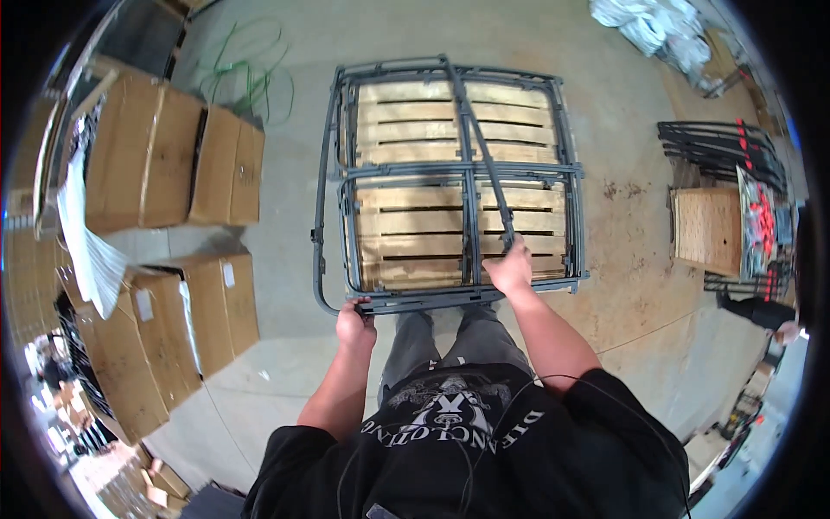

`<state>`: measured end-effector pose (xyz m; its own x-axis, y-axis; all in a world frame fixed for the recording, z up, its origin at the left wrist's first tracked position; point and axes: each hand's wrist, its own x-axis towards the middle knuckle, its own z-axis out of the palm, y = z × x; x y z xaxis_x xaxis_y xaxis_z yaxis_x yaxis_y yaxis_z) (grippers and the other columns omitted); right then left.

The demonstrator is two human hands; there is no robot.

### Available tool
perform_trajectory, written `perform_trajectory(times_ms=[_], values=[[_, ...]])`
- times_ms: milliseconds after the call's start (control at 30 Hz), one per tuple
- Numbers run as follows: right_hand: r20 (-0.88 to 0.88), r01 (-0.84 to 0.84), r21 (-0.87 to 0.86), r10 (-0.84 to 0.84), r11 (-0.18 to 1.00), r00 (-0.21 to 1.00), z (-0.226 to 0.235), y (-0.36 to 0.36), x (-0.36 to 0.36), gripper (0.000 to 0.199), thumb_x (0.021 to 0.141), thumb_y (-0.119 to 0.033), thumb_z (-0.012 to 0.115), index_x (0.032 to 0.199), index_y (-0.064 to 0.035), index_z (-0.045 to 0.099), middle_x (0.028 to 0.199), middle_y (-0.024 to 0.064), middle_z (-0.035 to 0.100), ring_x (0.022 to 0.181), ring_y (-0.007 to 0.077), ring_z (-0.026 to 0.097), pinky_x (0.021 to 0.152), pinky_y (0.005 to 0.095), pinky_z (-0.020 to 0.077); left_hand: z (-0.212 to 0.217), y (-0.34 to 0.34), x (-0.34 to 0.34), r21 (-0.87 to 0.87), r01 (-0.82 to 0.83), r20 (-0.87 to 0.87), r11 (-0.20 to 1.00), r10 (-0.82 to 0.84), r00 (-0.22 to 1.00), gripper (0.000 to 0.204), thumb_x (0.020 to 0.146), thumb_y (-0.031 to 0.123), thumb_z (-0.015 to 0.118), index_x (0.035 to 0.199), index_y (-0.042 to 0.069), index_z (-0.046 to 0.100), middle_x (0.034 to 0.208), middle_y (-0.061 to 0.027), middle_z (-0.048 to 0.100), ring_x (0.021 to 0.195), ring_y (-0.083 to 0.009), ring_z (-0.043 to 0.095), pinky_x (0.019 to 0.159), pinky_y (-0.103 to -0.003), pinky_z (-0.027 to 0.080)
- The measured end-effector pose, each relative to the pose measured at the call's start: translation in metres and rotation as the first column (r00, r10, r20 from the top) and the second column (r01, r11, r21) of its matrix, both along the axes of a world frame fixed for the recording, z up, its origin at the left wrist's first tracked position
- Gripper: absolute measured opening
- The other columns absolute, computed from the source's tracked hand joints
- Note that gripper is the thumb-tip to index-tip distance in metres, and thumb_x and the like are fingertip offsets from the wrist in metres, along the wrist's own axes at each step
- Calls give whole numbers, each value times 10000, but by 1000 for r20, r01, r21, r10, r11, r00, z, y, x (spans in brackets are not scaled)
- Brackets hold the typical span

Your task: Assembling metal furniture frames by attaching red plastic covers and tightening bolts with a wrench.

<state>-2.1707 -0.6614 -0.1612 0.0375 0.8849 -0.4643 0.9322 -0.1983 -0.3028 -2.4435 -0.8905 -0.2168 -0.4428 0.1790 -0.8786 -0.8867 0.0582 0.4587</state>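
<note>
A dark grey tubular metal frame lies on top of a stack of similar frames. Its left side juts out past the stack. My left hand is closed around its near left corner, next to my legs. Slanting across the stack from the far edge runs a dark metal bar. Its near end is in the grip of my right hand. Whether this bar is joined to the jutting frame, I cannot tell. Beneath the frames shows a slatted wooden pallet.
Large cardboard boxes stand on the left, one with white plastic wrap hanging off it. Green strapping lies on the floor beyond. Clear plastic bags are at the far right. A wooden crate stands by dark frames.
</note>
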Motion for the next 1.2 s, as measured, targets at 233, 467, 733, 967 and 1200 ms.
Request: perform_trajectory(times_ms=[233,467,733,967,1200], values=[[37,26,-199,-19,980,999,-16,19,45,676,792,-145,767,1386,25,493,1230,272,645,1094,363,672,946,418,554,231,94,35,294,137,-400,946,-9,916,102,909,21,639,1005,13,604,914,-96,668,862,-186,647,785,-322,538],[-533,233,-635,-636,736,557,5,-96,54,321,780,-249,876,723,-29,650,619,81,582,495,175,543,457,342,415,405,166,129,189,934,-875,304,-379,301,113,912,55,707,996,6,649,906,-61,692,911,-137,642,811,-281,512],[-663,19,-732,-705,682,-251,107,-261,239,254,920,-229,650,1007,6,699,650,91,615,494,184,595,448,311,482,475,73,290,-169,788,-985,-592,118,-123,438,864,157,713,1239,-34,591,1169,-213,650,1017,-366,672,902,-430,535],[-683,397,-697,-721,597,-117,147,-455,382,259,919,-225,634,993,12,706,657,107,633,491,195,607,435,314,486,501,-33,423,-267,381,-921,-885,351,169,357,927,210,628,1119,-69,518,1186,-287,553,1105,-452,537,962,-499,434],[-654,730,-583,-739,357,-162,176,-579,478,265,918,-222,618,980,18,712,664,123,651,488,207,619,423,316,490,495,-85,590,-305,80,-952,-949,303,-39,458,916,163,653,1322,-16,540,1417,-258,508,1335,-424,476,1121,-484,379]])
